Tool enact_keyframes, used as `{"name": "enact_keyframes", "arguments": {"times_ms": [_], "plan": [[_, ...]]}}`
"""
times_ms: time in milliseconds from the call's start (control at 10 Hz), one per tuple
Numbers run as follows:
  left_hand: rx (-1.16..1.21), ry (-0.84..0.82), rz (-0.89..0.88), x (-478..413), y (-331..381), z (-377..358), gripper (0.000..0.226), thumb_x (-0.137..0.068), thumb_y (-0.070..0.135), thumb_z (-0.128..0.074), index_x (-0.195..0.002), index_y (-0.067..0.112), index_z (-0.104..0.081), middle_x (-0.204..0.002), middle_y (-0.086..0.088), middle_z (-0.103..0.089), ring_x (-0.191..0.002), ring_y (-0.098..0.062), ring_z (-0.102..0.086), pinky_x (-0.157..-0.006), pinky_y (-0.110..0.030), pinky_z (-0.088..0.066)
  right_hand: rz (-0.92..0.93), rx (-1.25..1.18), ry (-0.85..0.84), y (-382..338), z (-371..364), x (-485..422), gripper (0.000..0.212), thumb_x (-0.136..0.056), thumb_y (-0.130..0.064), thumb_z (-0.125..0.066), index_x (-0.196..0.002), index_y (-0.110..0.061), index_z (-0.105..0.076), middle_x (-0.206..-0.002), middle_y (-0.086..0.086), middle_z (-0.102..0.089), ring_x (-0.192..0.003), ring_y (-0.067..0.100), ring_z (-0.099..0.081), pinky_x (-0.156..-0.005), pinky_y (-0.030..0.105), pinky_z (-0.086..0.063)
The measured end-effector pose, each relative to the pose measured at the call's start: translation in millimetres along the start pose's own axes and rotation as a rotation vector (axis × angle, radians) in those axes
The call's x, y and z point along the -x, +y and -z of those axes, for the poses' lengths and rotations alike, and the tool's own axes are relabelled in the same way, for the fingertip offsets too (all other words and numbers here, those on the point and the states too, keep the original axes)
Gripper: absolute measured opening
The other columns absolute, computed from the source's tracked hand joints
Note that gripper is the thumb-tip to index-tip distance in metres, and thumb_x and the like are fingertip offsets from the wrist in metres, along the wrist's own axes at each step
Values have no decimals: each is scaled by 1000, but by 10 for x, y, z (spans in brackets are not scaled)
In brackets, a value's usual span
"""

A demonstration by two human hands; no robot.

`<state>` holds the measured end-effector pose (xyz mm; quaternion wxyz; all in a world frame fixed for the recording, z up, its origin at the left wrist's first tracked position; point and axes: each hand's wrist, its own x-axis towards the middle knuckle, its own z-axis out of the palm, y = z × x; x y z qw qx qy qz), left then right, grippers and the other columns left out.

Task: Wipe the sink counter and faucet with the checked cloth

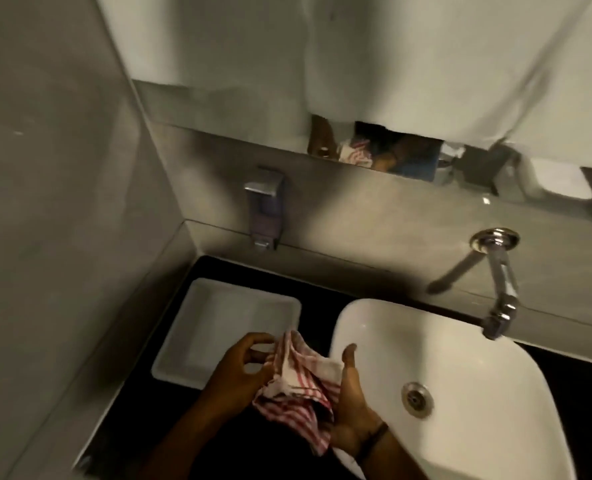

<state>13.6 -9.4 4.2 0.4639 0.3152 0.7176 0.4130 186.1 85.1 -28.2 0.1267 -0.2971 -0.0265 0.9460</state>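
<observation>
While your head is tipped down over the corner of the washroom, the grey tiled wall (45, 202) fills the left of your view, and a mirror (391, 64) mostly covered with white sheeting runs across the top. Below them lies the black sink counter (322, 282), and on it, to your right, sits the white oval basin (460, 358) with its drain (416, 398) showing. To the left of the basin rests an empty white rectangular tray (218, 323), close beside it but apart. The chrome faucet (498, 289) comes out of the back wall and reaches over the basin's far rim. A wall-mounted soap dispenser (263, 209) hangs above the tray's far side. You hold the red-and-white checked cloth (301, 389) bunched between both hands, above the counter's front edge, between tray and basin. Your left hand (239, 368) pinches its upper left fold with curled fingers. Your right hand (353, 400) cups the cloth from the right, thumb up, fingers wrapped under it. A dark band (374, 441) circles your right wrist.
</observation>
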Motion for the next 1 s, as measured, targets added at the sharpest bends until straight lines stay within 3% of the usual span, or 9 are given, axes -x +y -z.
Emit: {"name": "enact_keyframes", "arguments": {"times_ms": [100, 200, 300, 400, 500, 600, 700, 900, 1000], "plan": [[6, 109, -50, -39, -224, 442, 28, -83, 19, -77, -107, 32, -73, -104, 11, -76, -99, -2, -67, -78, -12, -50, -192, 46, -187, 34, -276, -301, 126, -65, -98, -52, -152, -6, -51, -162, 27, -40, -147, 48, -42, -122, 58, -32], [91, 162, 34, -230, -502, 778, 28, -86, 22, -76, -112, 31, -72, -111, 6, -74, -99, 0, -68, -84, -20, -56, -76, 368, -149, 134, -393, -799, 79, -97, -61, -57, -154, -7, -48, -158, 23, -48, -143, 40, -51, -113, 48, -47], [93, 132, 116, -491, -767, 1015, 29, -89, 18, -72, -110, 38, -70, -112, 8, -72, -110, -14, -67, -95, -38, -54, 89, 822, 77, 139, -325, -1229, 37, -94, -5, -73, -130, -9, -71, -132, 19, -72, -124, 34, -69, -94, 36, -60], [-52, 82, 164, -732, -1055, 1189, 39, -85, 16, -76, -120, 28, -67, -120, 3, -68, -119, -23, -61, -102, -45, -49, 143, 1248, 423, 166, -202, -1668, 25, -98, -3, -65, -118, -17, -72, -112, 4, -78, -125, 39, -65, -89, 35, -61], [-379, 13, 170, -870, -1230, 1170, 59, -80, 35, -78, -135, 30, -58, -132, -1, -61, -122, -23, -57, -102, -38, -48, -43, 1585, 602, 233, -171, -1932, 74, -105, -25, -56, -165, -9, -16, -158, 16, -45, -140, 39, -51, -113, 44, -47], [-564, 67, 192, -945, -1347, 1043, 58, -84, 46, -67, -137, 28, -53, -127, -8, -58, -117, -29, -58, -99, -39, -49, -42, 1888, 722, 333, -142, -2035, 89, -104, -33, -56, -166, -7, 2, -162, 16, -37, -141, 37, -50, -113, 44, -45], [-716, 188, 258, -961, -1350, 930, 53, -93, 53, -47, -137, 23, -45, -122, -10, -56, -107, -33, -62, -90, -46, -53, 13, 2054, 773, 376, -91, -2052, 89, -105, -39, -53, -165, -5, 5, -156, 14, -47, -135, 34, -56, -109, 43, -49], [-940, 295, 155, -809, -1116, 736, 60, -89, 41, -57, -144, 31, -34, -143, -9, -42, -122, -34, -49, -95, -52, -48, 204, 1950, 690, 298, -344, -1596, 97, -98, -57, -50, -166, -18, 7, -156, 8, -49, -131, 32, -59, -108, 41, -50], [-1106, 375, -168, -644, -780, 492, 71, -81, 52, -59, -145, 25, -43, -144, -6, -52, -124, -32, -57, -96, -50, -44, 542, 2014, 626, 86, -526, -1035, 75, -91, -65, -48, -157, -35, -26, -153, -4, -52, -130, 22, -59, -104, 39, -51]]}}
